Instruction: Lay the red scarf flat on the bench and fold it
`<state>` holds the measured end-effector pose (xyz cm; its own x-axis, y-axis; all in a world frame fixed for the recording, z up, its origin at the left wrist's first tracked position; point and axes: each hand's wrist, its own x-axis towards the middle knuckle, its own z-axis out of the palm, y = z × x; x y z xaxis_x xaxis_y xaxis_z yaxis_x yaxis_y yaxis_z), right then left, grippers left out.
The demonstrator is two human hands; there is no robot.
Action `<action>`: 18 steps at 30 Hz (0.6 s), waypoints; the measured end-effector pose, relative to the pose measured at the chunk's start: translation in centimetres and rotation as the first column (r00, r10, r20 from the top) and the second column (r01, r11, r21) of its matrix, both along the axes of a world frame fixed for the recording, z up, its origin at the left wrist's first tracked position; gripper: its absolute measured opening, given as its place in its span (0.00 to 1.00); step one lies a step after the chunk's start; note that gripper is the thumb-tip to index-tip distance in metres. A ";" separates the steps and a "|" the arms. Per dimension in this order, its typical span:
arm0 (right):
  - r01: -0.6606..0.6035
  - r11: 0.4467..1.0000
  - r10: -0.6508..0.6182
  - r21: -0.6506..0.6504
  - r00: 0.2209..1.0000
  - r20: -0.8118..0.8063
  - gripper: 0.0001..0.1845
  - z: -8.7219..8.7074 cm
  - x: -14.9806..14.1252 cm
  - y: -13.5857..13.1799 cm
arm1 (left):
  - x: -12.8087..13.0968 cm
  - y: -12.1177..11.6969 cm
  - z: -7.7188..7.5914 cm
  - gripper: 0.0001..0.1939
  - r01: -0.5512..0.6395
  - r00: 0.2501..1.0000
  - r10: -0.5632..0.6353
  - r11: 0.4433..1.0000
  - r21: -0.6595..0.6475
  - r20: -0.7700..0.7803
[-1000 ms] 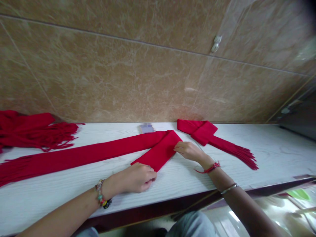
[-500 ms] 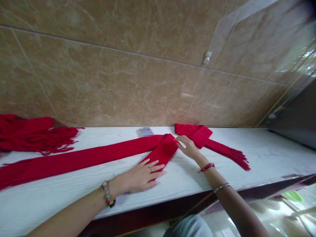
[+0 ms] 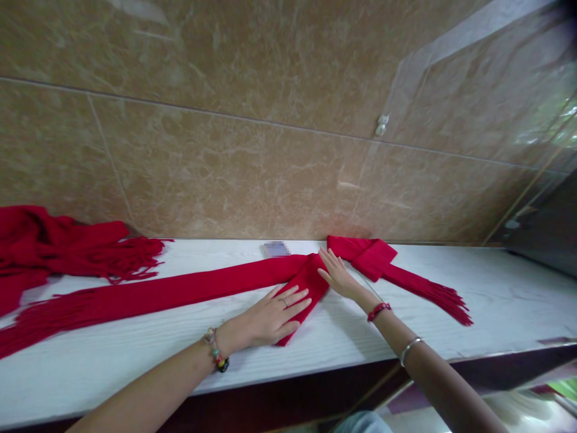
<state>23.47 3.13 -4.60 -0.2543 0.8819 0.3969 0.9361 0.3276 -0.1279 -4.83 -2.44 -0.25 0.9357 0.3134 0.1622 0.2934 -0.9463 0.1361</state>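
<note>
A long red scarf (image 3: pixel 193 287) stretches across the white tabletop, its fringe at the left and a folded-over section slanting toward me at its right end. My left hand (image 3: pixel 270 316) lies flat on that slanting section with fingers spread. Over the fold's upper right corner rests my right hand (image 3: pixel 340 276), fingers stretched out. Just beyond it, a second red scarf (image 3: pixel 372 255) lies folded against the wall, fringe pointing right. The scarf's surface beneath both palms is hidden.
More red fringed scarves (image 3: pixel 67 240) are heaped at the far left. A small blurred packet (image 3: pixel 276 249) sits by the wall behind the long scarf. The tiled wall (image 3: pixel 225 168) bounds the white tabletop (image 3: pixel 451 264) at the back, and a dark object stands at its right end.
My right hand's fingers have gone from curled at the fold's edge to stretched flat over it. My left hand stays on the slanting section. The camera view has shifted slightly.
</note>
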 end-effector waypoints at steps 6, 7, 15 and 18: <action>-0.074 0.997 0.071 0.013 0.985 0.155 0.32 -0.9 -3.2 0.9 | 0.1 0.1 -1.3 0.29 -0.030 0.996 0.028 0.999 -0.012 -0.082; -0.071 0.997 0.070 0.003 0.983 0.170 0.32 -1.2 -3.2 1.0 | 0.2 0.0 -1.3 0.29 -0.030 0.996 0.028 0.999 -0.019 -0.083; -0.144 0.989 0.142 0.035 0.988 0.059 0.32 2.0 -5.5 0.4 | -4.6 3.1 2.0 0.21 -0.199 0.980 0.199 0.980 0.010 -0.003; -0.342 0.938 0.345 -0.058 0.937 0.051 0.30 4.6 -8.9 -0.6 | -12.2 6.1 3.6 0.23 -0.478 0.873 0.479 0.878 0.031 -0.089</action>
